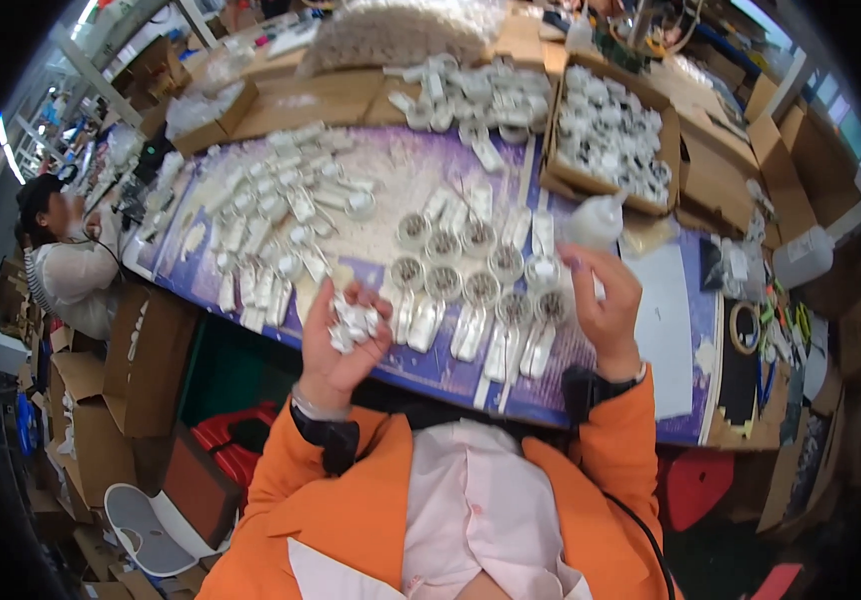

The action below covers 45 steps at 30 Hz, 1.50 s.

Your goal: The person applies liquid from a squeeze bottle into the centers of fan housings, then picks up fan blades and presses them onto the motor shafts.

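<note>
My left hand [346, 350] is cupped palm up around several small white pieces [353, 325]. My right hand [608, 310] is raised over the right side of the work, its fingers bent together; what they hold, if anything, is hard to make out. Just beyond its fingertips is a white squeeze bottle [596, 220], partly overlapped by the hand. Left of that hand, several white units with round clear cups [443, 281] lie in rows, their cups showing dark metallic parts inside. One cup [543, 270] near my right fingertips carries a white piece.
A pile of white units [286, 205] spreads over the table's left side. At the back are more units [481, 95] and a cardboard box [611, 135] full of cups. White paper [663, 330], a tape roll [745, 328] and tools lie right. Another person [71, 255] sits far left.
</note>
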Each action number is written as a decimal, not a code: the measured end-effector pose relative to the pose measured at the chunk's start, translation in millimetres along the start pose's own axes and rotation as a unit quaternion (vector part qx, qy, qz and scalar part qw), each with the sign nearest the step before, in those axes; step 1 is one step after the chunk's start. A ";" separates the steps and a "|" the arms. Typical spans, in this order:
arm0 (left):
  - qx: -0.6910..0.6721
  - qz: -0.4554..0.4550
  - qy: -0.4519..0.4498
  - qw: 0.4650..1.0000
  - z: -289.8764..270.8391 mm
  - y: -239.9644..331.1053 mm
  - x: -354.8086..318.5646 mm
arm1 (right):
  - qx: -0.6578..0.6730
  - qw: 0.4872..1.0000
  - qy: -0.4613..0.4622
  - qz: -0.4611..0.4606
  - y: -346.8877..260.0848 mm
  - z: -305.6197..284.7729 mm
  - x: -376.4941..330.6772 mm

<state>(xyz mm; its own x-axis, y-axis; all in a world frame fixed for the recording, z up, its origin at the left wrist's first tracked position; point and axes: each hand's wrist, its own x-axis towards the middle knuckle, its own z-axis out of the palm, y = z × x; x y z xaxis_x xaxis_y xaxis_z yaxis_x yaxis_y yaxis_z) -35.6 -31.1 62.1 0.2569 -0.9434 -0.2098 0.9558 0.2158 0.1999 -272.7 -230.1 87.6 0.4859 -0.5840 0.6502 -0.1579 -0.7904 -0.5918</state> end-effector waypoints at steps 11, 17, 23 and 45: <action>0.061 -0.134 0.001 0.989 28.0 -40.8 31.2 | 0.117 0.987 -0.104 -0.029 -42.0 11.8 20.9; 0.085 -0.173 0.017 0.981 37.4 -67.7 40.0 | 0.145 0.974 -0.170 -0.039 -37.2 29.8 17.2; 0.226 -0.174 0.053 0.957 50.8 -82.4 51.4 | 0.313 0.905 -0.258 0.130 -18.7 32.8 10.9; 0.174 -0.150 -0.023 0.973 54.0 -88.7 56.4 | 0.571 0.740 -0.211 0.286 -6.9 35.2 13.4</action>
<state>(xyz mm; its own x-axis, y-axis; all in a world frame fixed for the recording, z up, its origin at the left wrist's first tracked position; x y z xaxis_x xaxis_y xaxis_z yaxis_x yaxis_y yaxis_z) -113.6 -117.0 84.2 -0.0397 -0.9627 -0.2676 0.8780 -0.1614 0.4506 -234.8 -226.0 83.6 0.8838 -0.4618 0.0747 0.2715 0.3763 -0.8858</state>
